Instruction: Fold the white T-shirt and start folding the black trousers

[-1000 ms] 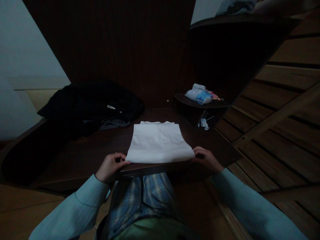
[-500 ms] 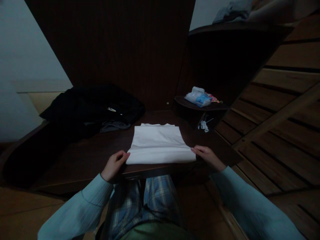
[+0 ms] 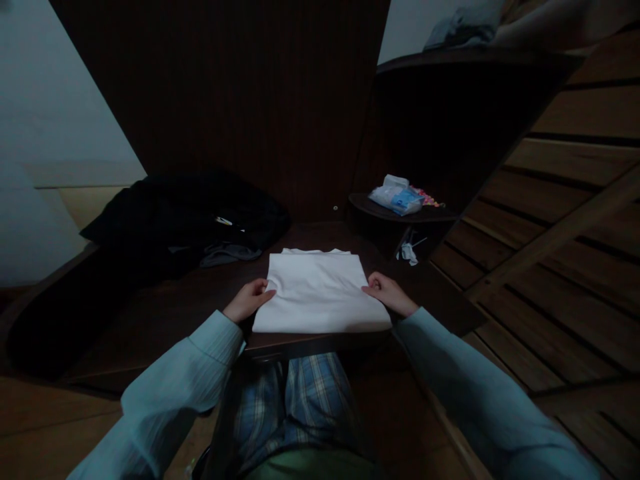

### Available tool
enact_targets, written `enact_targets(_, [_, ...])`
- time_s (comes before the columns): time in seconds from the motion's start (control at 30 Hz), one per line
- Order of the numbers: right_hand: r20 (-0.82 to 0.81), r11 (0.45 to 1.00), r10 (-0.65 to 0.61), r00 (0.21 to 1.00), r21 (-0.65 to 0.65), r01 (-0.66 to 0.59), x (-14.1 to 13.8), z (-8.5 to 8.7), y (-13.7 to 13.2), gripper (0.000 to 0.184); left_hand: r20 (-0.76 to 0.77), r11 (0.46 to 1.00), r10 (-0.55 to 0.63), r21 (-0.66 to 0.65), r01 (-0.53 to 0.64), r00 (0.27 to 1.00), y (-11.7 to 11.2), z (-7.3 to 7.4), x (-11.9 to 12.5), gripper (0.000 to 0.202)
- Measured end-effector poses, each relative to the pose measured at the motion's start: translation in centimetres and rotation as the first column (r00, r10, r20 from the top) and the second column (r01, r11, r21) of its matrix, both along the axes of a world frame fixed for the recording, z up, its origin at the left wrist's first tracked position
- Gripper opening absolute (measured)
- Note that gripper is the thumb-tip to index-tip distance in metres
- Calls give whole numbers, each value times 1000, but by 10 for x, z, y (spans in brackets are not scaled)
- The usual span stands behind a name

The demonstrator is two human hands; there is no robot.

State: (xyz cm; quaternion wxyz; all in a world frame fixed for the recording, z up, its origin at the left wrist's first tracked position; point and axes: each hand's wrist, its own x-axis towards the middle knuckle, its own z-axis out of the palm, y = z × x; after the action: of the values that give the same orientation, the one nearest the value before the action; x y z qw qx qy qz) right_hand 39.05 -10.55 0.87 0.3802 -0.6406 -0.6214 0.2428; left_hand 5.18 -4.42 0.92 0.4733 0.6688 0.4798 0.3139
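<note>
Since the white cloth (image 3: 320,297) lies folded flat at the front edge of the surface (image 3: 175,320), long axis parallel to that edge, it sits between left hand (image 3: 249,299) and right hand (image 3: 392,295), neither clearly nearer. Left thumb and fingers pinch its left side; right thumb touches its right side, can't tell if clamped. Dark garment (image 3: 185,207) heaped toward the surface's back left

place: home | signs: heaped dark clothing (image 3: 185,210); soft plastic pack (image 3: 397,198) on small corner shelf (image 3: 367,205); wooden slats (image 3: 565,155)
</note>
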Motion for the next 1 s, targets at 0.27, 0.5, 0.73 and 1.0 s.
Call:
enact_targets(0.27, [-26, 999, -36, 999, 33, 37, 5, 0, 2, 21, -30, 990, 118, 78, -116, 993, 9, -7, -8, 33])
enact_targets(0.5, [-256, 995, -100, 962, -21, 98, 4, -9, 33, 28, 50, 987, 159, -41, -157, 986, 49, 6, 6, 58])
enact_targets(0.73, [-149, 984, -62, 987, 158, 86, 10, -5, 48, 10, 150, 980, -22, 200, -8, 988, 73, 5, 13, 48])
enact_targets(1.0, [-254, 996, -89, 963, 6, 93, 10, -7, 70, 32, 145, 997, 71, -1, -71, 987, 84, 4, 25, 44])
